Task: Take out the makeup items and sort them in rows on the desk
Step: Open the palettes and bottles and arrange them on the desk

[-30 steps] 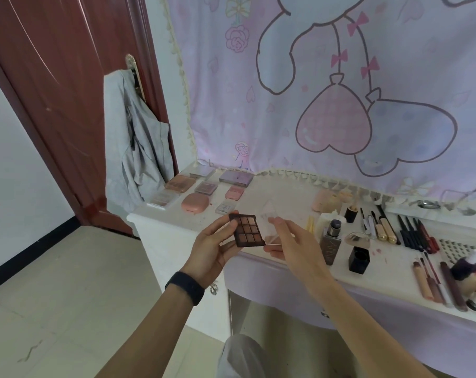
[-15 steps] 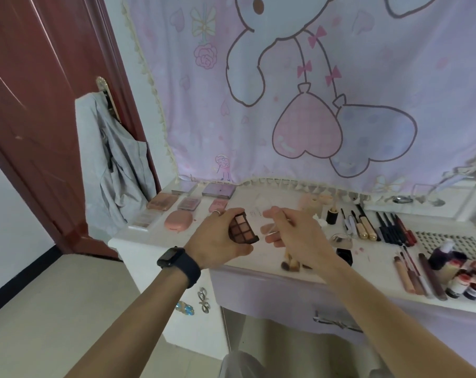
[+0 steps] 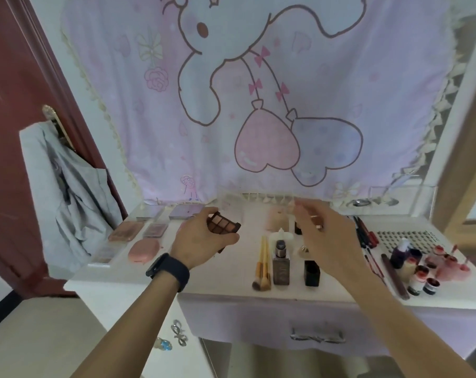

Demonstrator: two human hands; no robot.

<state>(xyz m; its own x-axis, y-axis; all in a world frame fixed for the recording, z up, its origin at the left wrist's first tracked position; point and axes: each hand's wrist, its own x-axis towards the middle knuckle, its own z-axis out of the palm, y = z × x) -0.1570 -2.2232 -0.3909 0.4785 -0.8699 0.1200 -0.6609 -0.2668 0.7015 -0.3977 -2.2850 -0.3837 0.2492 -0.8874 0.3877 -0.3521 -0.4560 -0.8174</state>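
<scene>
We record makeup brushes [image 3: 262, 266] lying on the worktop [image 3: 226, 276], nearer than both hands and between them. The left hand [image 3: 201, 241] curls round the brown eyeshadow palette [image 3: 223, 226], holding it over the worktop. To its right, the right hand [image 3: 326, 236] is raised and blurred; we cannot tell its grip.

Smooth desk [image 3: 231, 268] (cloth curtain [image 3: 340, 77])

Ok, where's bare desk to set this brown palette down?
Bare desk lies along the front edge between the pink compact and the brushes, below the left hand gripping the brown palette. Right of the brushes it is crowded: foundation bottle, pens, small jars. The left end holds palettes.
</scene>
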